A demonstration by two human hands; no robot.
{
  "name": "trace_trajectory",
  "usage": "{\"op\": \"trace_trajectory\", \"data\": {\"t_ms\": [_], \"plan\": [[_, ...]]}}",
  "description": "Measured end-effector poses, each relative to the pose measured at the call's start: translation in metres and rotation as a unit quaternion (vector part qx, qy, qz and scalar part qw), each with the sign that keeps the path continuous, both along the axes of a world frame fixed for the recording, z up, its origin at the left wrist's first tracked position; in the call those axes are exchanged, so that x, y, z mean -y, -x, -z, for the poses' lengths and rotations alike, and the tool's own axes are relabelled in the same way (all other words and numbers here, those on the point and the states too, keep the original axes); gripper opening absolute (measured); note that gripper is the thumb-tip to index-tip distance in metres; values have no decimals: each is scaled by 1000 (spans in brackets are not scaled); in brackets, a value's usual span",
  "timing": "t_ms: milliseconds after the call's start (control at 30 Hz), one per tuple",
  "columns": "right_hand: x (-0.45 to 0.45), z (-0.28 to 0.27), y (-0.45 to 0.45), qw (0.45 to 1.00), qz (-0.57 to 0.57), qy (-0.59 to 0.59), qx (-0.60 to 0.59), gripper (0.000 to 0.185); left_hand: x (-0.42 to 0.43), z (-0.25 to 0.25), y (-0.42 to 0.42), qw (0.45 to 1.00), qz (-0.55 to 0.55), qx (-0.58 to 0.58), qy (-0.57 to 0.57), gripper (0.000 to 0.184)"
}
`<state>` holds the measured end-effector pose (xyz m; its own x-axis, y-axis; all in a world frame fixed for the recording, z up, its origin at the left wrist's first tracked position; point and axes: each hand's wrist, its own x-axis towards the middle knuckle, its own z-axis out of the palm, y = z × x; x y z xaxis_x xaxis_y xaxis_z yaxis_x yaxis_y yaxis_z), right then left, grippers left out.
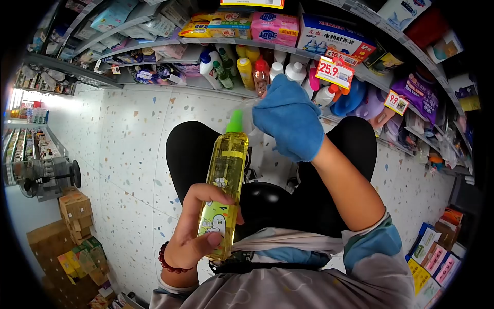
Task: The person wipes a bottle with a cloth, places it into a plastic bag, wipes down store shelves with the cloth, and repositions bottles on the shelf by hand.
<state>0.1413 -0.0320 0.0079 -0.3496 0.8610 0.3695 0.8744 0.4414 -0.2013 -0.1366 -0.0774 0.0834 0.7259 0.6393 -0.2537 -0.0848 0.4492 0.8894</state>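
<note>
My left hand [193, 232] is wrapped round a clear bottle [230, 165] of yellow-green liquid, held nearly upright with a slight tilt. It has a bright green top [235, 122] and a label with a white cartoon figure. A blue cloth [290, 118] covers most of my right hand [325, 153], which is closed on it beside the bottle's top. Something translucent [249, 116] shows between the green top and the cloth; I cannot tell what it is. Most of my right fingers are hidden by the cloth.
Just ahead, a low shelf carries several bottles [245, 72], soap packs [275, 28] and a blue box [334, 38], with price tags [334, 72] along its edge. Cardboard boxes [76, 208] and a fan [51, 177] stand at left. More boxes [435, 257] sit at lower right.
</note>
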Motion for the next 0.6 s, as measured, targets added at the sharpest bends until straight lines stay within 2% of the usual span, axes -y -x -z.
{"op": "trace_trajectory", "data": {"t_ms": [33,133,233,333,433,500,567,600], "plan": [[-1,4,4,1000,-1,2,0,11,-1,0,1,1000,1,-5,11,51],[-2,14,12,984,58,-117,-125,10,-4,-1,2,999,21,-18,27,53],[-3,9,13,993,61,-63,-84,17,-7,4,2,999,39,-11,18,53],[-5,9,15,992,30,-84,-93,20,-9,4,-1,998,38,-23,38,53],[-3,7,18,988,6,-59,-140,17,-13,4,-4,998,55,-28,10,54],[-1,10,21,940,-3,-10,-340,14,-13,-4,-10,996,57,-64,-15,54],[1,7,21,948,-2,-1,-319,14,-13,-5,-14,992,57,-101,-39,54],[1,5,22,955,-1,7,-297,13,-13,-4,-15,978,77,-153,-116,56]]}}
